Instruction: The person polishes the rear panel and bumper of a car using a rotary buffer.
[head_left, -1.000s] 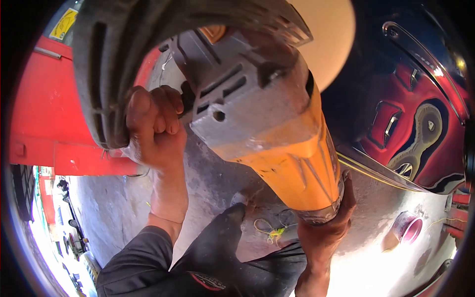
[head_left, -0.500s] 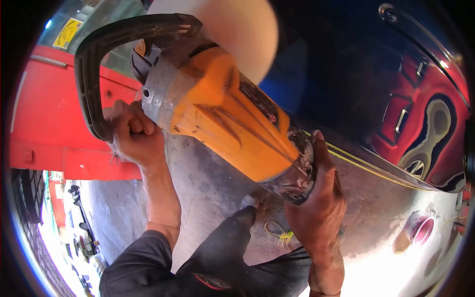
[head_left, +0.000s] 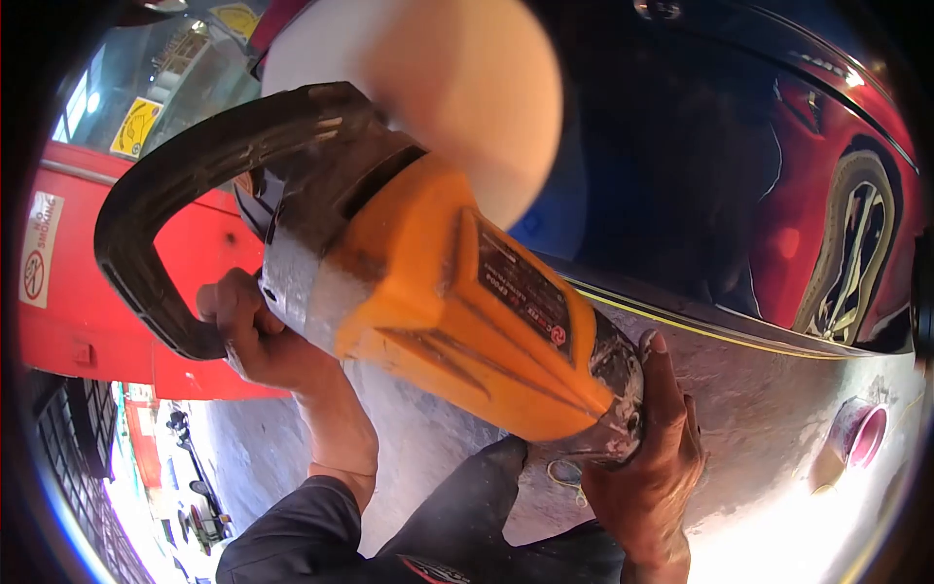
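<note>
An orange and grey electric polisher [head_left: 428, 302] spans the middle of the view, tilted. Its round pale pad [head_left: 457, 97] looks smooth and blurred, against or very close to a glossy dark blue panel [head_left: 662, 165]. My left hand [head_left: 253, 326] is closed round the lower end of the black loop handle [head_left: 126, 224]. At the tool's rear end, my right hand [head_left: 647, 448] wraps round the dark grip, thumb on top. Whether the pad touches the panel cannot be made out.
A red vehicle [head_left: 78, 234] with a no-smoking sticker [head_left: 41, 250] stands at the left. On the grey floor [head_left: 720, 419] a pinkish round container [head_left: 861, 435] lies at the right. Yellow-edged trim [head_left: 681, 326] runs below the panel, which reflects red shapes and a wheel.
The polisher and its pad first moved left in view, then the tool shifted slightly lower. Its labelled side now shows more. Both hands have kept their hold.
</note>
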{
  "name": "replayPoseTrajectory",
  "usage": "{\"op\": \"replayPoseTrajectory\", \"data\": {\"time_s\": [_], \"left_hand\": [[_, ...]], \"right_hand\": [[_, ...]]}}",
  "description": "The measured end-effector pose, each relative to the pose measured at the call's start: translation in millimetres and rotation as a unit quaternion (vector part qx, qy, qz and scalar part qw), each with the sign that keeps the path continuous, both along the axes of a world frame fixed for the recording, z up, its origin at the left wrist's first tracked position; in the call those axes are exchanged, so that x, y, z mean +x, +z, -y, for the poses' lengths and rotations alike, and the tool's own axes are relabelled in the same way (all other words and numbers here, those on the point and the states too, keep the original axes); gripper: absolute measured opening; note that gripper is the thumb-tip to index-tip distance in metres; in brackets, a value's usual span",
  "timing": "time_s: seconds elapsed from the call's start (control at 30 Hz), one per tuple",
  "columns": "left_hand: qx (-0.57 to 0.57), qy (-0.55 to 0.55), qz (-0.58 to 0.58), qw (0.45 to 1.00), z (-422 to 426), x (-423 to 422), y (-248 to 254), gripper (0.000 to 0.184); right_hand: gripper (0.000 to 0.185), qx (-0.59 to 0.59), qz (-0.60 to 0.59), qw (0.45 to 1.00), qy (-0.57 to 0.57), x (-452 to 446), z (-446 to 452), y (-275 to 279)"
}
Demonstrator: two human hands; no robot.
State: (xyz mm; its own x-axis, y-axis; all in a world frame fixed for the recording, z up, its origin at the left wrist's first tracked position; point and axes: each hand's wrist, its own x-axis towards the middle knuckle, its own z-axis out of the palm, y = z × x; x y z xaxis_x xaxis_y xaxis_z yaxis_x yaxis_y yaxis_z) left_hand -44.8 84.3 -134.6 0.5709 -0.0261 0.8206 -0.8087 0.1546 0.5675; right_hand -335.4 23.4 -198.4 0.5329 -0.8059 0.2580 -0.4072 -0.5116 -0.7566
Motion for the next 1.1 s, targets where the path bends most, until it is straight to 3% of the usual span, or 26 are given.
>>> {"op": "replayPoseTrajectory", "data": {"time_s": [0.07,0.2,0.53,0.73,1.1], "left_hand": [[0.022,0.036,0.036,0.998,4,-8,0,0.033],[-0.003,-0.032,-0.006,0.999,7,-30,2,0.033],[0.015,-0.038,0.007,0.999,11,-61,3,0.031],[0.001,-0.078,0.0,0.997,7,-75,-2,0.029],[-0.037,-0.107,-0.029,0.993,27,-122,3,0.024]], "right_hand": [[0.098,0.0,0.004,1.0,-0.007,-11,1,-2],[0.099,0.005,0.005,1.0,-0.015,-29,2,-4],[0.101,0.024,0.0,0.999,-0.039,-63,1,-10],[0.098,-0.002,0.07,0.994,-0.081,-80,0,-13],[0.093,0.023,0.025,0.997,-0.068,-122,-5,-9]]}}
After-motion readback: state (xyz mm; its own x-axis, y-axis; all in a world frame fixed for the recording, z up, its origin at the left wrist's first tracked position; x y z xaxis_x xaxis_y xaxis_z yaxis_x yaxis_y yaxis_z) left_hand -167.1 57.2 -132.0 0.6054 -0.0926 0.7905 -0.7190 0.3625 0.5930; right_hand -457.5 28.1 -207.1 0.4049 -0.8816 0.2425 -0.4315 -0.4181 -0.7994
